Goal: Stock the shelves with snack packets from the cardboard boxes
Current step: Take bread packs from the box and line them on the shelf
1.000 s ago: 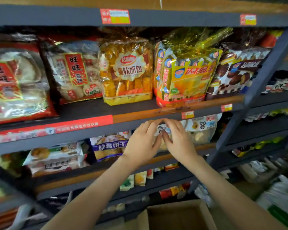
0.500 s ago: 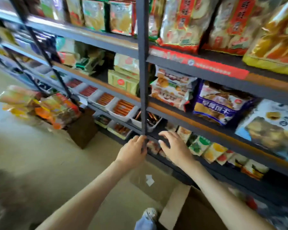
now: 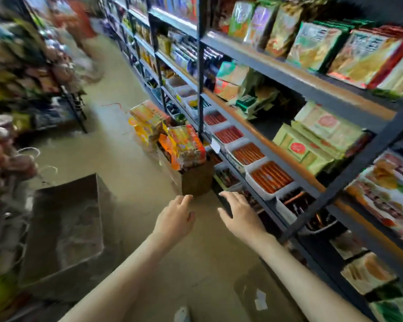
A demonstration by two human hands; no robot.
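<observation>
Both my hands are stretched out over the aisle floor and hold nothing. My left hand [image 3: 175, 219] has relaxed fingers; my right hand [image 3: 240, 214] is spread flat close to the lower edge of the shelving [image 3: 261, 140]. Just beyond them a cardboard box [image 3: 197, 182] stands against the shelves, piled with orange and red snack packets [image 3: 184, 146]. A larger cardboard box [image 3: 68, 226] sits on the floor to the left, its contents blurred. The shelves on the right hold many snack packets [image 3: 316, 43].
White trays of red sausage sticks [image 3: 269, 176] line the low shelf by my right hand. A second rack of goods [image 3: 21, 66] runs along the left side of the aisle. A flattened carton flap [image 3: 258, 291] lies near my feet.
My view has swung left and down from the shelf front to the aisle. Both hands came off the packet on the middle shelf and now hover low, near the box of packets.
</observation>
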